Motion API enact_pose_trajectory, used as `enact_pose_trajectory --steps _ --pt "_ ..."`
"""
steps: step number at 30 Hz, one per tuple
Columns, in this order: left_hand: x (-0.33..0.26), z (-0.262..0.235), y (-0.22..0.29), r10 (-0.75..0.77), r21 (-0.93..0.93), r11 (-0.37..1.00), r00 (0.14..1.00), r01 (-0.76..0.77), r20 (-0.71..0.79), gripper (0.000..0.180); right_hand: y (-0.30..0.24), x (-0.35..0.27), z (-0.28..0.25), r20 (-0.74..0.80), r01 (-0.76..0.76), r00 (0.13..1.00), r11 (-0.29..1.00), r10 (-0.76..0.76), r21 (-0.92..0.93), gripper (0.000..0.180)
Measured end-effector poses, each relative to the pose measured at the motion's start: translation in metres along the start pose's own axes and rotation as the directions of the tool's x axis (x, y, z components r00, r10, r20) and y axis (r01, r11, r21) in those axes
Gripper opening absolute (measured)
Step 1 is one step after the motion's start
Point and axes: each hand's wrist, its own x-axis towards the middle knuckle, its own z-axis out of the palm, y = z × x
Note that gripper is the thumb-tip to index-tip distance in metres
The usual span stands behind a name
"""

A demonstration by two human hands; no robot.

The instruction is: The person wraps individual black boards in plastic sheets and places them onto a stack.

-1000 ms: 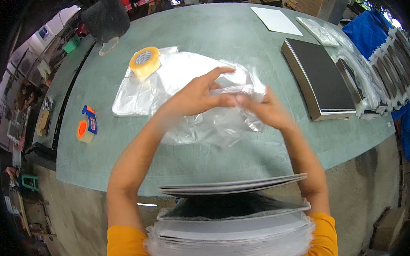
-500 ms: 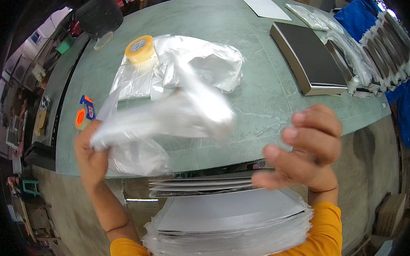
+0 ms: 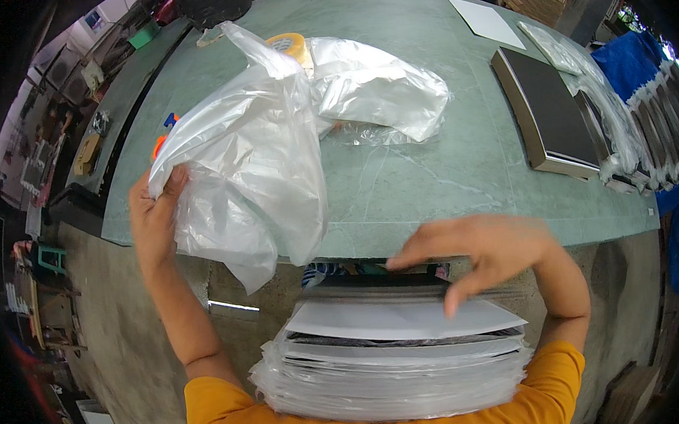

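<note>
My left hand pinches the edge of a crumpled clear plastic bag, which hangs spread out over the table's near left part. Slightly blurred, my right hand is over the far edge of a stack of flat plastic-wrapped sheets; its fingers are apart and hold nothing. The stack is close against my body, with a white sheet near its far side. Behind the held bag, a roll of yellowish tape partly shows beside more plastic bags on the table.
The green table carries a thick black-topped box at right and a white sheet farther back. Plastic-wrapped dark slabs line the right edge. An orange and blue object is half hidden behind the bag.
The bag in my left hand has swung toward me and hangs open lower down. My right hand has turned palm-down over the stack's far edge. The whole view has shifted slightly.
</note>
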Motion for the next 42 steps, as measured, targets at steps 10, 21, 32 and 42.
enact_pose_trajectory --steps 10,21,32,42 --pt "0.015 0.006 0.004 0.102 -0.022 0.994 0.993 -0.103 -0.057 0.019 0.012 -0.01 0.02 -0.265 -0.082 0.96 0.815 -0.09 -0.574 0.042" --pt "0.009 0.008 0.018 0.087 -0.094 0.992 0.995 -0.083 0.042 0.018 -0.002 -0.005 0.035 -0.112 0.086 0.989 0.993 -0.095 -0.086 0.056" --pt "-0.008 0.002 0.027 0.217 -0.132 0.961 0.96 -0.242 -0.178 0.02 -0.019 -0.014 0.045 -0.284 -0.262 0.957 0.241 -0.058 -0.934 0.036" --pt "-0.055 0.089 0.002 0.13 -0.135 0.99 0.571 -0.034 0.811 0.036 0.062 -0.007 0.098 -0.02 -0.7 0.712 0.711 0.702 0.074 0.051"
